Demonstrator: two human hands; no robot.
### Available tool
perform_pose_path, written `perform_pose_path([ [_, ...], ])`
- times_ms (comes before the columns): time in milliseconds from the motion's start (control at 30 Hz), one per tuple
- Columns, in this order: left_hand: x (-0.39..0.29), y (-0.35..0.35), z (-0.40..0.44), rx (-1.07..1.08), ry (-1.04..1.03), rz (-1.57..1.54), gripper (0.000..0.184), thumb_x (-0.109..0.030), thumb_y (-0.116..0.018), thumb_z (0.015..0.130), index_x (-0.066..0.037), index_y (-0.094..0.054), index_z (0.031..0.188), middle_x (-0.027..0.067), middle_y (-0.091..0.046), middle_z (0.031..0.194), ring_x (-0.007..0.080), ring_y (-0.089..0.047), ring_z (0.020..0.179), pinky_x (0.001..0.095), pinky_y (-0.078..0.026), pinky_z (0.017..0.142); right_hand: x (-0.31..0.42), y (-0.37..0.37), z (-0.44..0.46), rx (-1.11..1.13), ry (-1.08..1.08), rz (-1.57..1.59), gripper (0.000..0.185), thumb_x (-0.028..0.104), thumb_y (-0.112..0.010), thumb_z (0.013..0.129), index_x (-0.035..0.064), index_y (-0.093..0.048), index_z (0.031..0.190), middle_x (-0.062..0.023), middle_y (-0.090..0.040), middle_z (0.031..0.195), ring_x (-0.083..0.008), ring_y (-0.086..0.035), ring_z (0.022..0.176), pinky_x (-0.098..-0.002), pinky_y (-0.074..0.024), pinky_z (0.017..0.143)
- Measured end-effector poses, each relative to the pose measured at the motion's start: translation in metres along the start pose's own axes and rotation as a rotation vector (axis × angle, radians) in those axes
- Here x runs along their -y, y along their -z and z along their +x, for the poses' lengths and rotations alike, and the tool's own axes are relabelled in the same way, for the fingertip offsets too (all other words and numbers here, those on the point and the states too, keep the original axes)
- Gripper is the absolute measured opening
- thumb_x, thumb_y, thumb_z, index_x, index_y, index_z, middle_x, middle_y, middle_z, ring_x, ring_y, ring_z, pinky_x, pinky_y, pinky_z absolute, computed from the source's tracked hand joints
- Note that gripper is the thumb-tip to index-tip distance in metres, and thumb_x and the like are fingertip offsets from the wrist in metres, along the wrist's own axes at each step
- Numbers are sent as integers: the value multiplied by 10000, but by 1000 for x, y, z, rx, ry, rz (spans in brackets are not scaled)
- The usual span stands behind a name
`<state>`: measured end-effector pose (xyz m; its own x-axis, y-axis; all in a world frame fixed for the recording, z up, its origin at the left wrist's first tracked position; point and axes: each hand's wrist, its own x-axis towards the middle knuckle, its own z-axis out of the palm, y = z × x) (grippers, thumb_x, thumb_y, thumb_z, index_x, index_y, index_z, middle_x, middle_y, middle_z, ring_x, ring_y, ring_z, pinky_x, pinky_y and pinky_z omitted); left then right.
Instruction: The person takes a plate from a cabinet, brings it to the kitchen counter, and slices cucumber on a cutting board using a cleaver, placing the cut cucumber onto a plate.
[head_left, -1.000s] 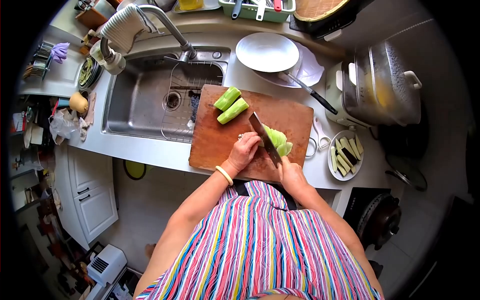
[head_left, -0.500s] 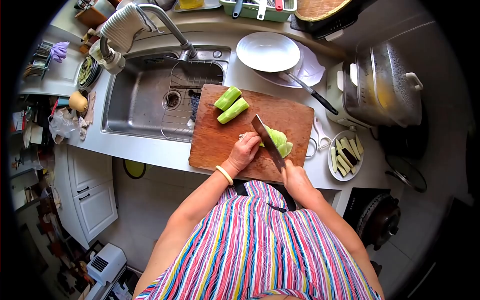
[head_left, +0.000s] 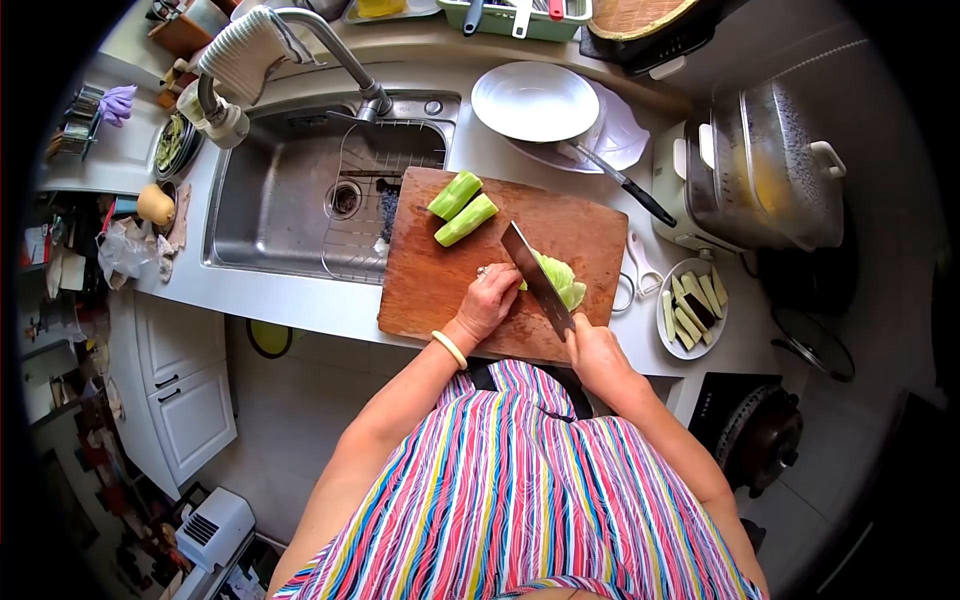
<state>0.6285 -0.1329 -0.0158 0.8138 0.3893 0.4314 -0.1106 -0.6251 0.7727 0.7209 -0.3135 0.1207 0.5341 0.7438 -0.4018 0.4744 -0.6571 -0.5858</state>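
In my closed right hand (head_left: 597,355) is the handle of a cleaver (head_left: 538,280). Its broad blade stands on edge over a wooden cutting board (head_left: 440,300), slanting away to the upper left. My left hand (head_left: 490,300) is just left of the blade, its fingers curled down on a piece of peeled celtuce (head_left: 523,287), which they mostly hide. Pale green celtuce slices (head_left: 562,280) are heaped against the blade's right side. Two thick peeled celtuce lengths (head_left: 466,220) lie side by side at the board's upper left.
Left of the board is a steel sink (head_left: 270,190) with a wire rack. A frying pan (head_left: 535,100) sits behind, its handle pointing toward a steamer (head_left: 770,170). To the right are a peeler (head_left: 645,268) and a plate (head_left: 683,350) of cut eggplant strips.
The cleaver and my right hand have shifted slightly to the right and toward the slices. My left hand stays in place on the celtuce.
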Motion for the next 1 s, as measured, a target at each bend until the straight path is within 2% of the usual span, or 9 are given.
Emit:
perform_pose_path([
  [400,-2,3,1,31,-17,4,227,43,-653,775,-18,-573,979,158,-607,993,341,-603,928,389,-511,816,-9,-22,14,4,23,12,179,130,-496,937,-45,-477,908,-308,-577,662,-491,-584,676,-563,-455,621],
  [600,1,-1,-1,-25,3,-17,226,67,-646,772,-22,-572,966,145,-606,977,327,-604,910,379,-506,792,0,-1,-5,13,-72,22,157,119,-527,923,-31,-503,962,-304,-589,713,-489,-586,715,-538,-457,630],
  [700,1,0,-2,-5,7,-1,233,37,-653,781,-18,-560,988,161,-607,988,342,-604,930,390,-513,811,-2,-1,-4,20,-59,44,150,113,-533,919,-30,-506,955,-307,-589,717,-486,-589,722,-539,-456,629],
  [1000,-1,0,0,-27,9,-20,219,69,-639,773,-15,-571,963,147,-605,977,332,-600,918,380,-501,808,0,2,-7,-3,-33,23,137,101,-536,914,-29,-497,932,-303,-586,695,-492,-583,696,-542,-454,608],
])
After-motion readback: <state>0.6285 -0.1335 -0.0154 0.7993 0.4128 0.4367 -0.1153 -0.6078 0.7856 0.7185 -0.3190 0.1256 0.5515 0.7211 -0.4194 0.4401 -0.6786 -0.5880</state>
